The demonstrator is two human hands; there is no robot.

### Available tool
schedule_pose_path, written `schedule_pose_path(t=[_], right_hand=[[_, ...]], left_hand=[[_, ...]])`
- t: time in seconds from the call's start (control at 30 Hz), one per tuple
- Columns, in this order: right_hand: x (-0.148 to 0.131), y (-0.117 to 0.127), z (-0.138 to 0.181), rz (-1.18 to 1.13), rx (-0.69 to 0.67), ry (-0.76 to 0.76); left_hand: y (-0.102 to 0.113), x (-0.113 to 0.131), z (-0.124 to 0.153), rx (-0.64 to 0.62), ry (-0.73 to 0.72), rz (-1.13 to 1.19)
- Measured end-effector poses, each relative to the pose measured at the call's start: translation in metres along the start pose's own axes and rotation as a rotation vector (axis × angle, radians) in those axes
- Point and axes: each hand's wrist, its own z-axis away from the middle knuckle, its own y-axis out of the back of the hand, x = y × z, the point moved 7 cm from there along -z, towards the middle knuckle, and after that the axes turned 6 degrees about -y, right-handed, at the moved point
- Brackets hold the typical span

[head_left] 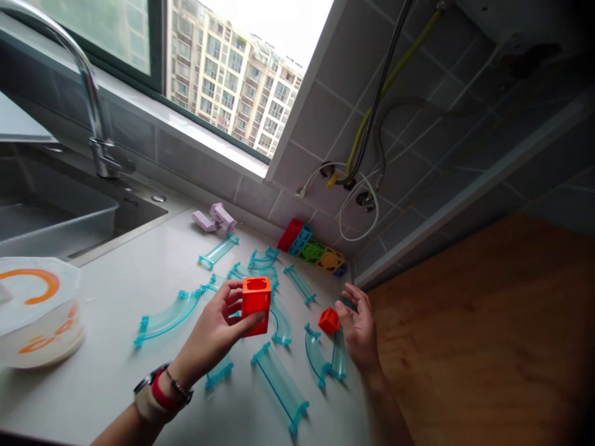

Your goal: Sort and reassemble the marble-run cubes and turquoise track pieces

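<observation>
My left hand [214,325] grips a tall orange-red toy block [256,305] with a round opening in its top, the thumb on the near side. To the right, my right hand [361,327] is open with its fingers loosely curved and apart. Close to that thumb, a small orange-red hollow cube [329,321] sits on the counter; whether they touch I cannot tell. Clear teal track pieces lie around both hands, among them a straight track [281,384], a curved track [171,316] and another curved track [317,356].
A row of coloured blocks [312,251] stands against the tiled wall. Lilac pieces [214,218] lie near the sink [116,226] with its faucet [95,111]. A round white-and-orange container [37,316] is on the left of the counter [111,390]. Cables [372,124] hang at the wall.
</observation>
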Motion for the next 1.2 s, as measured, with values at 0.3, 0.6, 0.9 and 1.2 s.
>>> schedule_pose_path(t=[0.3, 0.6, 0.9, 1.2], right_hand=[[0.069, 0.006, 0.023, 0.399, -0.130, -0.068], [0.077, -0.005, 0.027, 0.600, -0.108, 0.010], [0.090, -0.003, 0.017, 0.485, -0.120, -0.023], [0.105, 0.000, 0.011, 0.286, -0.096, -0.096]], left_hand=[[-0.013, -0.002, 0.002, -0.036, 0.009, -0.005], [-0.011, -0.001, 0.005, -0.036, 0.008, -0.084], [-0.011, 0.000, 0.004, -0.033, -0.026, -0.117], [-0.008, -0.006, 0.003, -0.011, -0.003, -0.106]])
